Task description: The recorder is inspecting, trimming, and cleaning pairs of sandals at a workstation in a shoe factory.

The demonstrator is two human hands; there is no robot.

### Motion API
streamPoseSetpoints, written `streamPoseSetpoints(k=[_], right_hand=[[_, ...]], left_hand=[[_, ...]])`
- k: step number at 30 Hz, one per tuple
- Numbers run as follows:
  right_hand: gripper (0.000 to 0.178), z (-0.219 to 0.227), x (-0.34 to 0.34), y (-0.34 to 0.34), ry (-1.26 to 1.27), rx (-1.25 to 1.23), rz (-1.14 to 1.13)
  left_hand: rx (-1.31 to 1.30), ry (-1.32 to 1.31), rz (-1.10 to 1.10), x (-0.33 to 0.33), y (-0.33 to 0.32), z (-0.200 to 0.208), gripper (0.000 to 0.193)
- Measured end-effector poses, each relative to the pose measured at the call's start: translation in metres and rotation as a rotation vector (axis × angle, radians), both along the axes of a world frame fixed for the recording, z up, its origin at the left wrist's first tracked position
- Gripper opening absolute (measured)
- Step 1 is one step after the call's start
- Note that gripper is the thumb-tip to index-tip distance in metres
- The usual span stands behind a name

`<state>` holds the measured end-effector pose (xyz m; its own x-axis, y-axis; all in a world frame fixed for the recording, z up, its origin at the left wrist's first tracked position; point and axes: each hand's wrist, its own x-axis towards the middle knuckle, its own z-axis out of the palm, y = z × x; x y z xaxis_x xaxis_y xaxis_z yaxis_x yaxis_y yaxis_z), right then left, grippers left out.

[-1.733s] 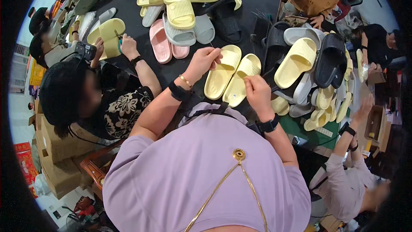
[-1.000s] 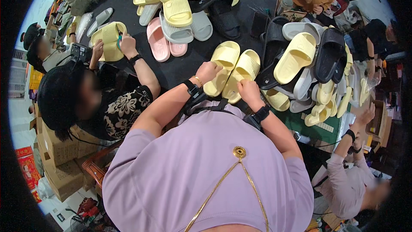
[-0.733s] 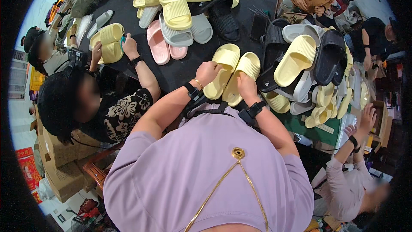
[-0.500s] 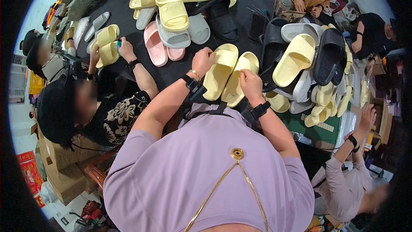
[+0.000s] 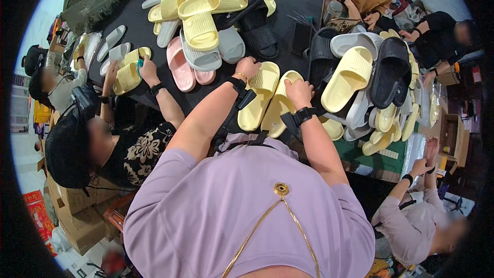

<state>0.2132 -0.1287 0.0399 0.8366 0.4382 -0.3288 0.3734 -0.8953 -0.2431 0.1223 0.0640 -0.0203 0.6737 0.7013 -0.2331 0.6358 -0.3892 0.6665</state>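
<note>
Two pale yellow slide slippers lie side by side on the dark tabletop in front of me, their straps on the far side. My left hand (image 5: 248,68) is closed at the outer edge of the left slipper (image 5: 258,98), beside its strap. Whatever its fingers hold is hidden. My right hand (image 5: 299,92) is curled over the strap of the right slipper (image 5: 278,111), covering part of it, with the fingertips partly out of sight. Black straps with small devices circle both wrists.
Yellow, grey, pink and black slippers (image 5: 200,31) are heaped beyond my left hand. Another mixed heap (image 5: 350,80) stands close on my right. At the left, a co-worker's hands (image 5: 149,70) hold a yellow slipper and a teal tool. Other people sit around the table.
My right hand has shifted from the inner side of the right slipper up over its strap. My left hand remains by the left slipper. The whole view has moved slightly.
</note>
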Motion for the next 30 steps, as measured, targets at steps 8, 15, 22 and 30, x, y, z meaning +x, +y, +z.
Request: streamPoseSetpoints(k=[8, 15, 22, 30], right_hand=[[0.061, -0.014, 0.007, 0.000, -0.002, 0.091, 0.102], [0.050, -0.046, 0.026, -0.009, -0.015, 0.203, 0.244], [0.031, -0.060, 0.035, -0.014, -0.092, 0.491, 0.241], [0.030, -0.056, 0.024, -0.002, 0.157, 0.898, 0.038]], left_hand=[[0.075, -0.139, -0.013, -0.016, -0.009, -0.021, 0.036], [0.069, -0.107, -0.011, -0.035, -0.017, 0.006, 0.028], [0.079, -0.334, -0.012, -0.022, -0.029, 0.010, 0.022], [-0.054, -0.505, -0.035, -0.017, -0.055, 0.031, 0.018]])
